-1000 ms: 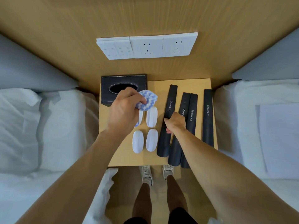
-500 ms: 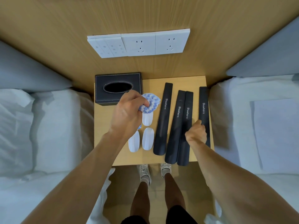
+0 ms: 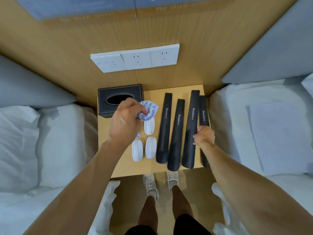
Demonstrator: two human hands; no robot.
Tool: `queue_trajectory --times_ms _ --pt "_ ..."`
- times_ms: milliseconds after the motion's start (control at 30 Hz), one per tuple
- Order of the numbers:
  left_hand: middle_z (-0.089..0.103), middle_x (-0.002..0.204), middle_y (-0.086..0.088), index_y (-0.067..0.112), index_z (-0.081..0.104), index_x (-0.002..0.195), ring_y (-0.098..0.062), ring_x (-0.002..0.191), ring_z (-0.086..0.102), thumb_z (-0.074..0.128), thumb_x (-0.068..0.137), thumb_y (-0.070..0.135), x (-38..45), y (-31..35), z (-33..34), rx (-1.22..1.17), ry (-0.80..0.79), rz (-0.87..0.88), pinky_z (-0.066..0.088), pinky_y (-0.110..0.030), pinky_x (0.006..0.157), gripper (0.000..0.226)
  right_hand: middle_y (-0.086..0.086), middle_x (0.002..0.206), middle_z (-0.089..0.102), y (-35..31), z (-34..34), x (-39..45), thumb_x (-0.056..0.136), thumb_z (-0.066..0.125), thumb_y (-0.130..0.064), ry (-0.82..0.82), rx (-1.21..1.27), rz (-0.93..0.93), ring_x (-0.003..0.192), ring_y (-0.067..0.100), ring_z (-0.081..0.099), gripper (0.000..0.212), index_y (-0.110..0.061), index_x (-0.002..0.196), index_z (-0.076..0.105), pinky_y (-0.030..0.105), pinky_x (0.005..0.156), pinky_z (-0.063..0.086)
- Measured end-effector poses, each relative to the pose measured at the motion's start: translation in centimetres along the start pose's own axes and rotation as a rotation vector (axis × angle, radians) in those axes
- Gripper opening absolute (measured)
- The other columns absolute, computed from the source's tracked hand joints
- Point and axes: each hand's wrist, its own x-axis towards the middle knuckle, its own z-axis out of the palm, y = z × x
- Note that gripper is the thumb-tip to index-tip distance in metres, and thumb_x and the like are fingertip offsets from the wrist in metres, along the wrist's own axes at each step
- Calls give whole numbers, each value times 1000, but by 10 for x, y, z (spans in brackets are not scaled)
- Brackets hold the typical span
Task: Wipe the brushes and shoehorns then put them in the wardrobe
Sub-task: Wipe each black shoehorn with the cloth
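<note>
Several black shoehorns lie side by side on the right half of the wooden bedside table [image 3: 118,168]. My right hand [image 3: 204,136] grips the third shoehorn [image 3: 191,119] at its middle; it lies partly over the rightmost shoehorn [image 3: 202,109]. The two left shoehorns [image 3: 164,129] [image 3: 176,138] lie flat. Three white oval brushes [image 3: 149,127] [image 3: 137,150] [image 3: 150,147] show left of them; my left hand [image 3: 126,122] hovers over that group and hides part of it. That hand holds a crumpled blue-and-white cloth [image 3: 149,110].
A black tissue box [image 3: 120,96] stands at the table's back left corner. White sockets [image 3: 135,59] sit on the wooden wall behind. Beds with white bedding [image 3: 42,141] flank the table on both sides. My feet [image 3: 160,182] stand at its front edge.
My right hand moved from the leftmost shoehorn to the right and took hold of the third one, which has shifted back and rightward. The camera tilted up. My left hand kept the cloth.
</note>
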Motion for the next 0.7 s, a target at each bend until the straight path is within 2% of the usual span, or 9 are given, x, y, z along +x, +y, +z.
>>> queue_trajectory --times_ms 67,167,300,400,467,533,600,700 --pt "63 89 -15 0 74 82 -32 86 62 53 66 -24 3 14 -8 -20 37 11 53 -39 68 36 16 86 70 -4 -18 -11 83 69 3 32 42 -42 74 33 74 11 -6 83 63 46 70 63" --pt "65 90 -16 -1 75 84 -33 86 64 55 65 -26 7 36 -24 -23 56 64 55 -41 70 36 11 87 69 -13 -45 -32 86 70 0 87 159 -150 66 25 73 23 -13 74 55 40 62 63" --pt "65 95 -17 -1 75 88 -35 91 63 56 68 -23 10 61 -53 -30 111 85 55 -42 74 35 5 82 64 -39 -83 -67 89 68 -4 157 298 -341 72 21 71 26 -17 75 51 39 62 64" --pt "66 97 -18 -1 75 90 -35 93 64 56 69 -24 11 80 -79 -40 174 115 55 -42 75 36 4 87 66 -63 -111 -100 91 67 -4 197 398 -480 77 17 69 24 -22 81 55 21 54 58" --pt "65 99 -16 -1 75 90 -32 94 64 57 70 -23 11 91 -98 -40 224 154 55 -37 76 36 6 90 67 -80 -128 -123 91 66 -3 211 465 -578 79 16 69 23 -23 83 58 16 52 55" --pt "65 101 -13 1 75 92 -27 94 64 57 71 -22 11 103 -118 -43 271 186 51 -28 77 36 6 88 68 -97 -143 -148 91 65 -3 239 503 -686 75 15 68 21 -23 85 59 19 54 57" --pt "65 101 -11 2 75 93 -26 94 63 58 71 -21 12 114 -139 -51 318 211 49 -27 76 35 1 84 68 -113 -157 -171 90 66 -5 251 533 -791 73 16 68 21 -25 87 61 26 59 60" --pt "65 101 -10 3 73 94 -23 92 62 61 73 -18 12 131 -172 -47 396 269 47 -26 74 32 1 86 69 -135 -173 -207 91 66 -5 172 618 -932 83 23 68 39 -43 97 66 42 75 61"
